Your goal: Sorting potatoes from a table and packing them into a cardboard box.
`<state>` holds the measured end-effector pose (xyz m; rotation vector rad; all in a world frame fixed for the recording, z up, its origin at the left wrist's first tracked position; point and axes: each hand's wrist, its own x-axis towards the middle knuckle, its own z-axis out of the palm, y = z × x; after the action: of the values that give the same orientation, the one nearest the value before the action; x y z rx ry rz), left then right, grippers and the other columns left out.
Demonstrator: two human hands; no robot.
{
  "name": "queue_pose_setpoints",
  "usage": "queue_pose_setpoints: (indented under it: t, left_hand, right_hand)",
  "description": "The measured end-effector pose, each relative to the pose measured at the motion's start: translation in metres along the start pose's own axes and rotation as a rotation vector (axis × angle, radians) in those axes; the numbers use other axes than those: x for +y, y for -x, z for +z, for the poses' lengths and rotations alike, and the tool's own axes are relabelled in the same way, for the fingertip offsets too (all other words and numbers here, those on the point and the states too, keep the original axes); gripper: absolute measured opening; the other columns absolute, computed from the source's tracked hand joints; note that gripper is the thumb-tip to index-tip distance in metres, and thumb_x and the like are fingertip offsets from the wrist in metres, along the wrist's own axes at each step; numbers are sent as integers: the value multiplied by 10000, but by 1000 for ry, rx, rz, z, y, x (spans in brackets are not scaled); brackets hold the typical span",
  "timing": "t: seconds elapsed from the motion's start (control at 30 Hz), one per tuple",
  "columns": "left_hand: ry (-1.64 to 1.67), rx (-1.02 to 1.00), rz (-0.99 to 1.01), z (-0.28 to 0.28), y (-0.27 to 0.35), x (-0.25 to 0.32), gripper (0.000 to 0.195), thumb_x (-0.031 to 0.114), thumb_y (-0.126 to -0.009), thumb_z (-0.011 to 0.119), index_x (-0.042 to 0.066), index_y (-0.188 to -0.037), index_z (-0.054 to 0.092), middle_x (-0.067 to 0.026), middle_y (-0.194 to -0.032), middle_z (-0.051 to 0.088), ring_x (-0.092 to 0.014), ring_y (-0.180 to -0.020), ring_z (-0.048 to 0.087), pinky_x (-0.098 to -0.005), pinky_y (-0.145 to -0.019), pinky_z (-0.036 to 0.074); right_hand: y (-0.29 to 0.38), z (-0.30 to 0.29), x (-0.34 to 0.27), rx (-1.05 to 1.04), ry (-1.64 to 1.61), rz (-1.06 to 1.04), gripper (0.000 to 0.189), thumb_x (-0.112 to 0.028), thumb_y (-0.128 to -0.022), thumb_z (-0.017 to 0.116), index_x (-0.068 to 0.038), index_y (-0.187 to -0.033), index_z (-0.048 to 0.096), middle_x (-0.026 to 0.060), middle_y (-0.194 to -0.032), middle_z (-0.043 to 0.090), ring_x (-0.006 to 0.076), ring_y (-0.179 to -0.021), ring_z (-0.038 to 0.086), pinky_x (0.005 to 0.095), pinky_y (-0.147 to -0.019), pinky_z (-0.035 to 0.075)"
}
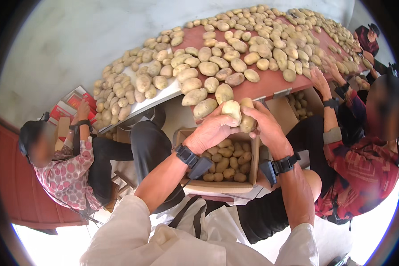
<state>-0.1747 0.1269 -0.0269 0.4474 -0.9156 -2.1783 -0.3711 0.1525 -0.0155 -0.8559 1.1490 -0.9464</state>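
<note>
My left hand (210,131) grips a pale yellow potato (231,112), its thumb laid across the lower end. Beside it, my right hand (266,121) holds a browner, elongated potato (248,116) upright between thumb and fingers. The two potatoes are side by side, touching or nearly so. Both hands hover above a cardboard box (216,187) that stands on the floor between my knees. Many loose potatoes (228,159) lie inside it. Just beyond my hands, more potatoes (208,68) are spread over a red tabletop (190,33).
A white table section (168,89) adjoins on the left, also covered with potatoes. One person (66,166) sits left by red-and-white boxes (65,108). Another person (359,179) sits close on the right, hands at the potatoes. A third person (367,40) is farther right. Another cardboard box (282,114) holds potatoes under the table.
</note>
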Motion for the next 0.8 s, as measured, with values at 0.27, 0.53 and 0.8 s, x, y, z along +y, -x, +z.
queue_pose_setpoints:
  t: [0.27,0.53,0.8]
  left_hand:
    - [-7,338,36,-38,-8,51,246,112,-1000,581,-7,-1214,562,-143,-1217,598,-300,-1127,617,-401,-877,549]
    - [153,339,267,-100,-66,132,444,166,-1012,578,-21,-1386,431,-210,-1402,450,-326,-1348,430,-444,-1123,429]
    - [-160,267,257,-109,-47,128,677,287,-1054,489,-77,-1538,187,-259,-1565,288,-366,-1416,384,-429,-1157,387]
  right_hand:
    - [0,-4,-10,69,-235,-141,450,-341,-930,657,-90,-1271,506,49,-1004,630,137,-805,641,219,-471,346]
    - [-4,-14,-5,112,-317,-202,397,-340,-958,622,-56,-1214,518,91,-1002,642,177,-829,656,240,-455,373]
    - [-9,-28,-9,207,-539,-153,336,-390,-967,608,-93,-1122,579,64,-980,643,196,-850,643,290,-544,391]
